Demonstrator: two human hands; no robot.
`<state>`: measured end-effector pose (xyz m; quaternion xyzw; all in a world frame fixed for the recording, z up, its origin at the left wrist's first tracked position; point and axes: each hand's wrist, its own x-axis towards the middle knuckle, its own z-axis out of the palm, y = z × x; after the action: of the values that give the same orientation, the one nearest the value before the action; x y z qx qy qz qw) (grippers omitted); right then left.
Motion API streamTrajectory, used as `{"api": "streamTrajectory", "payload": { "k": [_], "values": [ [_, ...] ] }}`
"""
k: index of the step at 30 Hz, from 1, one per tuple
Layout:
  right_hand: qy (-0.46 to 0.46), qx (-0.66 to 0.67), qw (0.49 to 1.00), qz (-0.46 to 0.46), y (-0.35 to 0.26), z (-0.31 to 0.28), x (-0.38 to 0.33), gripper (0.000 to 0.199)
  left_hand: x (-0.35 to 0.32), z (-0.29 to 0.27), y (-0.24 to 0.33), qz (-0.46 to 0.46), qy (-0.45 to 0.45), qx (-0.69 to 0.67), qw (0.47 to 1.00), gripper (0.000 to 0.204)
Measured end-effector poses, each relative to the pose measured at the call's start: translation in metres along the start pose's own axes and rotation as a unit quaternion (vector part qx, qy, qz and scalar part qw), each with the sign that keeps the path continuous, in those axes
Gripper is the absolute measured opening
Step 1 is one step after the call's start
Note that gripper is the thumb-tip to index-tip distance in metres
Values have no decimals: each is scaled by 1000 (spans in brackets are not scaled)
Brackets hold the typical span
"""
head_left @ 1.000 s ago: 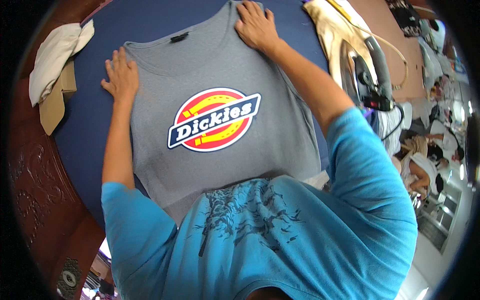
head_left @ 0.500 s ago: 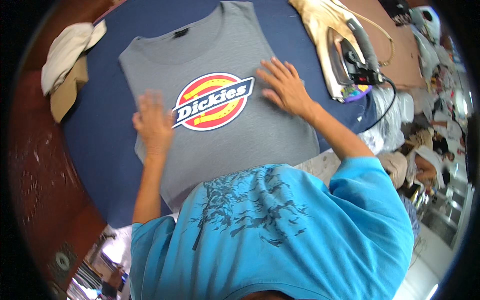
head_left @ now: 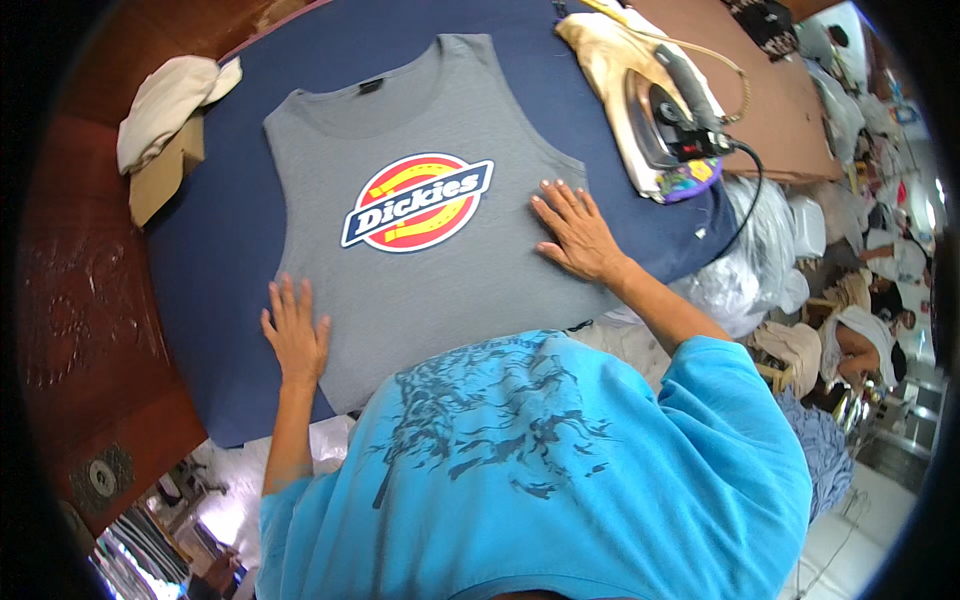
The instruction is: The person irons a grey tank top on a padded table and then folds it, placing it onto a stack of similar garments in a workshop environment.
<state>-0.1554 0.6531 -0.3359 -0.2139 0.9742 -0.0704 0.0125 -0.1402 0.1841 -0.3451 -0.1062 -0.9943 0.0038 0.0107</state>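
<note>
A grey sleeveless shirt (head_left: pixel 430 290) lies spread flat, front side up, its neckline away from me. On its chest is a red, yellow and dark blue printed logo (head_left: pixel 418 203). My left hand (head_left: pixel 296 328) rests flat on the shirt's left side edge, fingers stretched apart. On the right side of the shirt, below the armhole, my right hand (head_left: pixel 578 232) lies with its fingers spread. Neither hand holds anything. The shirt's lower hem is hidden behind my blue shirt front.
The shirt lies on a dark blue padded table (head_left: pixel 215 300). An iron (head_left: pixel 665 115) rests at the far right beside cream cloth (head_left: pixel 598 65), its cable trailing down. White cloth (head_left: pixel 165 105) tops a cardboard piece (head_left: pixel 165 180) at left. Clear plastic bags (head_left: pixel 745 265) and people are further right.
My left hand has slid nearer to me along the shirt's left edge. The right hand has also come down the shirt's right side. The printed shirt stays flat.
</note>
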Motion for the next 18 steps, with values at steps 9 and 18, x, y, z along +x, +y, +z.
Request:
{"api": "streamTrajectory", "payload": {
  "k": [9, 18],
  "values": [
    [383, -206, 886, 161, 129, -101, 41, 51, 57, -99, 118, 116, 80, -397, 907, 53],
    [55, 37, 953, 296, 253, -127, 78, 48, 1, -267, 309, 560, -204, -783, 176, 52]
  ]
}}
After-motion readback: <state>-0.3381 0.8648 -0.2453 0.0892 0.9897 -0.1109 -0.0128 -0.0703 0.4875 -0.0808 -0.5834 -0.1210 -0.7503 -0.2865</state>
